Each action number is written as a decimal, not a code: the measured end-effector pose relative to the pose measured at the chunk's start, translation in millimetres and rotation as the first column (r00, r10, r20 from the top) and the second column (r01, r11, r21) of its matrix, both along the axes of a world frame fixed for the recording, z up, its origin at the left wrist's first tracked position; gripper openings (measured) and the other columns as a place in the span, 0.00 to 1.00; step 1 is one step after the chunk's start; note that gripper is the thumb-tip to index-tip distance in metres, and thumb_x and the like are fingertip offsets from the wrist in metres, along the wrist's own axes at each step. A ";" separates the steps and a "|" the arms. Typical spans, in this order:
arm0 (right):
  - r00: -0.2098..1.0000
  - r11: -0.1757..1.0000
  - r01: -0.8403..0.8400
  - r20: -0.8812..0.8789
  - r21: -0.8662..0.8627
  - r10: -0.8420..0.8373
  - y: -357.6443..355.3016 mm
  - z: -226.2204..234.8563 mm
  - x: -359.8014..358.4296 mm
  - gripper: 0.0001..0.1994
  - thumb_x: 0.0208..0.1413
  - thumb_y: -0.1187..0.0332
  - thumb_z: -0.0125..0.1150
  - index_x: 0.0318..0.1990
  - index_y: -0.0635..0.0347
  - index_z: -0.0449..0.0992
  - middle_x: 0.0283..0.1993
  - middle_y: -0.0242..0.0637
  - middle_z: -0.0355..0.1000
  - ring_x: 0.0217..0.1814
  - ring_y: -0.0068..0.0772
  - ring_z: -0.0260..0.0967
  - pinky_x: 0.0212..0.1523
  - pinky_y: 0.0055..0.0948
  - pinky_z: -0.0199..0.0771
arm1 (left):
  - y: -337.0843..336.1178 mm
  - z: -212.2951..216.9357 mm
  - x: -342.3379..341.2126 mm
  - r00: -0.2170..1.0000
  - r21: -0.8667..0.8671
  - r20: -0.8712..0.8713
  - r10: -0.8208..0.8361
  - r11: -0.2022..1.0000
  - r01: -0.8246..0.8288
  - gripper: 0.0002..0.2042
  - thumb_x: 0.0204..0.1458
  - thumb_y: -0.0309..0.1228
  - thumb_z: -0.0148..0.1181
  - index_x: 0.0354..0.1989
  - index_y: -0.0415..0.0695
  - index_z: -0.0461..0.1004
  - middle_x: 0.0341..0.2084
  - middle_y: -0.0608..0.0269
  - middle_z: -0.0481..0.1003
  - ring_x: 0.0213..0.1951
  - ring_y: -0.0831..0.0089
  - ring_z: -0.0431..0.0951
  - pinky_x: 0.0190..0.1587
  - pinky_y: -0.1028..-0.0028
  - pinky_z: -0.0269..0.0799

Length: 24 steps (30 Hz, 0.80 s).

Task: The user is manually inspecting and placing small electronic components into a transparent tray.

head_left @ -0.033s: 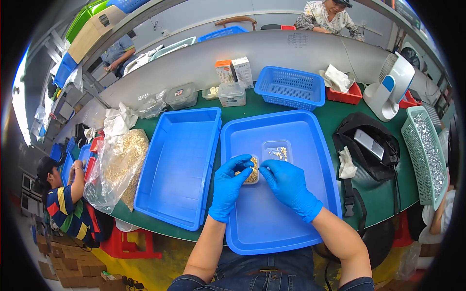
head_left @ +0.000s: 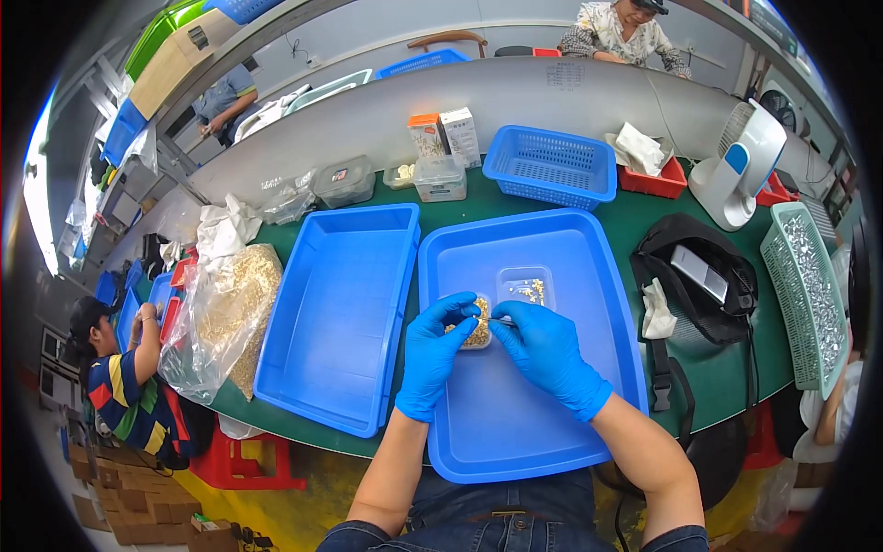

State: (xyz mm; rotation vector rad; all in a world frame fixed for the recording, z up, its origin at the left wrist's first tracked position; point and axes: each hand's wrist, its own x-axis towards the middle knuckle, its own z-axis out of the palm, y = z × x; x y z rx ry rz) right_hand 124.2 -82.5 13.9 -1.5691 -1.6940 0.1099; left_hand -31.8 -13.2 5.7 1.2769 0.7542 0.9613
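Note:
Both my hands wear blue gloves and meet over a blue tray [head_left: 515, 423]. My left hand [head_left: 430, 354] is closed in a pinch at its fingertips; what it grips is too small to name. My right hand [head_left: 552, 363] pinches a thin, metallic, rod-like piece [head_left: 503, 322], which points toward the left fingertips. Beneath the fingers sits a small clear container of tiny gold-coloured parts [head_left: 478, 339], partly hidden by the left hand. Just beyond it, a second clear container [head_left: 525, 270] holds scattered small yellowish pieces.
On the left lie another blue tray [head_left: 336, 304] and a plastic bag of small tan parts [head_left: 250, 313]. A blue basket [head_left: 550, 189] stands behind. To the right are a black bag [head_left: 685, 267], a white fan [head_left: 739, 170] and a green basket of metal parts [head_left: 782, 304].
The right fingers have shifted slightly, and the thin metallic piece between them shows more plainly. The left hand stays in place.

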 end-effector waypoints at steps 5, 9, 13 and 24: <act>0.999 0.999 -0.035 -0.034 -0.001 0.035 -0.3 -0.6 1.9 0.07 0.56 0.64 0.55 0.35 0.56 0.74 0.29 0.39 0.73 0.30 0.39 0.73 0.28 0.33 0.72 | -1.0 0.0 0.2 1.000 0.033 0.002 -0.024 0.999 0.024 0.16 0.48 0.17 0.58 0.47 0.39 0.74 0.36 0.61 0.76 0.41 0.75 0.74 0.48 0.76 0.70; 0.998 0.998 -0.050 -0.047 -0.023 0.049 -0.2 0.0 2.2 0.07 0.57 0.64 0.55 0.36 0.57 0.74 0.31 0.39 0.73 0.30 0.39 0.73 0.29 0.33 0.72 | -2.2 0.6 1.1 0.999 0.084 -0.031 0.005 0.996 -0.002 0.16 0.47 0.16 0.58 0.47 0.40 0.74 0.36 0.61 0.76 0.41 0.75 0.74 0.48 0.76 0.70; 0.994 0.994 -0.065 -0.091 -0.083 0.057 -0.3 1.9 3.0 0.08 0.57 0.64 0.54 0.37 0.57 0.74 0.32 0.39 0.74 0.31 0.40 0.73 0.30 0.34 0.73 | -4.7 -0.9 2.6 0.997 0.173 -0.081 0.021 0.985 -0.006 0.18 0.48 0.15 0.57 0.49 0.40 0.72 0.38 0.61 0.76 0.43 0.74 0.74 0.50 0.75 0.69; 0.986 0.992 -0.117 -0.121 -0.047 0.110 0.6 -9.2 -0.1 0.10 0.59 0.66 0.51 0.42 0.60 0.74 0.38 0.46 0.74 0.38 0.49 0.73 0.36 0.38 0.74 | -3.2 11.3 3.2 0.935 -0.194 0.308 -0.174 0.951 0.240 0.26 0.61 0.36 0.45 0.65 0.40 0.50 0.56 0.50 0.66 0.58 0.64 0.66 0.58 0.69 0.63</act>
